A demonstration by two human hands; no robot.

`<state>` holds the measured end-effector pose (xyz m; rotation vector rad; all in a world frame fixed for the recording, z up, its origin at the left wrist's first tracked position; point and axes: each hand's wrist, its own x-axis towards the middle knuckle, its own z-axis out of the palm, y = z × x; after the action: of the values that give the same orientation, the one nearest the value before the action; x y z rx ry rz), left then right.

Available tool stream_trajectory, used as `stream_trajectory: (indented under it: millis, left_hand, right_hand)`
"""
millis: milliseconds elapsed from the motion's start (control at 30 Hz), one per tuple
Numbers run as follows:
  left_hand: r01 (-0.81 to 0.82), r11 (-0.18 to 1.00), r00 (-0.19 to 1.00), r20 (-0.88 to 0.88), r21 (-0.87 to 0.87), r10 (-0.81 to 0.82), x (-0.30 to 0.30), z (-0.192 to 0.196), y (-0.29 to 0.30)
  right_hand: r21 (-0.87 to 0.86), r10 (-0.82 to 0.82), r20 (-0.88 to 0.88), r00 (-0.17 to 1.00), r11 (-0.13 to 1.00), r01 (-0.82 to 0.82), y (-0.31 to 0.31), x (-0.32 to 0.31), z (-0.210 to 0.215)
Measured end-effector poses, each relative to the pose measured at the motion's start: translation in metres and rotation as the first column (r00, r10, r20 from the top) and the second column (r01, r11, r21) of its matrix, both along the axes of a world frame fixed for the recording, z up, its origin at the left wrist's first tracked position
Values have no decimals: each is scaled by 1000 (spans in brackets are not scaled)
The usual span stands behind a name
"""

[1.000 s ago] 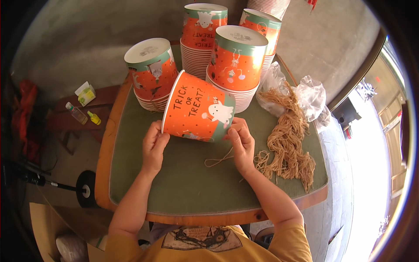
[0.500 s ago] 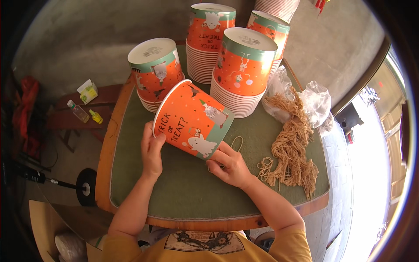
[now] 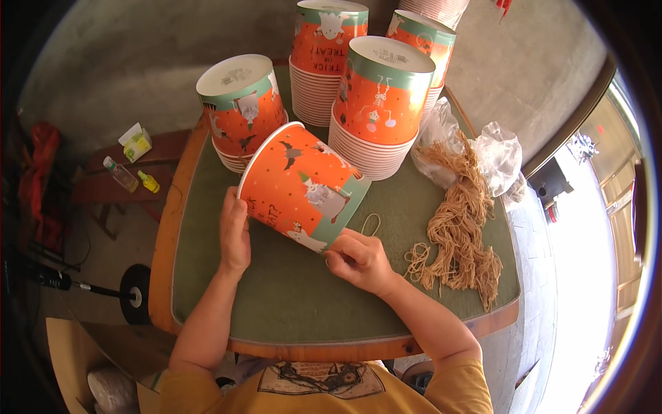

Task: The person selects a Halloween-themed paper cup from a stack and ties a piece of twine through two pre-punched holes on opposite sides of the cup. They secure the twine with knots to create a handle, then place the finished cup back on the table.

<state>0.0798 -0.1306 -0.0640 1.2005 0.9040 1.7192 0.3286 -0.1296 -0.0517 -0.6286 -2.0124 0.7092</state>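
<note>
An orange and green paper bucket (image 3: 303, 183), printed with bats and a ghost, is tilted on its side between my hands. My left hand (image 3: 235, 238) grips it at the white rim, with some fingers hidden behind or inside. Near the green base end, my right hand (image 3: 360, 261) has its fingers curled in a pinch. A thin tan cord (image 3: 372, 224) loops out beside those fingers; its hold on the cord is partly hidden. To the right lies a bundle of tan cords (image 3: 460, 238), partly coming out of a clear plastic bag (image 3: 498, 160).
Upside-down stacks of matching buckets (image 3: 381, 103) stand at the back of the green-topped table (image 3: 276, 307); a shorter stack (image 3: 241, 110) is at the left. Beyond the left edge, a red bench (image 3: 96, 188) holds bottles and a tissue pack. A cardboard box (image 3: 63, 345) sits at lower left.
The bucket has been turned about its axis, bringing the bats further into view and moving the lettering toward my left hand. My right hand's fingers are curled more tightly.
</note>
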Motion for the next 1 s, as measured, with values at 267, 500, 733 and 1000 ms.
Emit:
stream_trajectory:
  millis: [267,500,733,1000]
  left_hand:
    - [-18,997,1000,-10,80,19,-1,13,-2]
    - [83,995,992,90,59,-89,-1,6,2]
    - [94,995,986,134,31,-97,-4,-1,3]
    - [-83,996,996,-41,19,84,-6,9,-4]
  right_hand:
    - [74,91,103,990,992,-99,-4,-3,7]
    - [-101,-32,-99,995,995,22,-3,1,2]
    - [-3,0,59,998,1000,0,-3,3,0]
    - [332,51,348,936,927,-174,-4,-5,2]
